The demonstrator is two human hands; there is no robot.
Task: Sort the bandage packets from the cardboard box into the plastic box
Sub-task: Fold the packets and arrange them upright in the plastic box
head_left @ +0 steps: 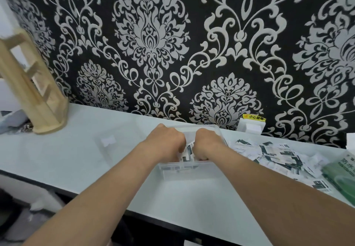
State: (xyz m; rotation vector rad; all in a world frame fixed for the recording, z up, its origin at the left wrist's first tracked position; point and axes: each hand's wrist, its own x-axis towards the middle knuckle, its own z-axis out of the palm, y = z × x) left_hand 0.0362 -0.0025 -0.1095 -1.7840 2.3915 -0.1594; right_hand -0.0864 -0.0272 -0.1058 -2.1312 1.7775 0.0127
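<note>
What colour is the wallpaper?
The wallpaper is black with silvery-grey floral swirls; head view shows it.

On my feed, black wallpaper with a silver-grey damask pattern point(172, 44) fills the upper two thirds of the frame. Below it a glossy white countertop point(76, 159) runs from left to right. At upper left a pale wooden tiered rack point(32, 84) stands on the counter, blurred. Beside its base, at the left edge, lies crumpled grey cloth point(11, 120). Right of centre, a white block-shaped wall fitting point(249, 127) sits against the wallpaper, with a yellow warning sticker point(254, 117) on top.
</note>
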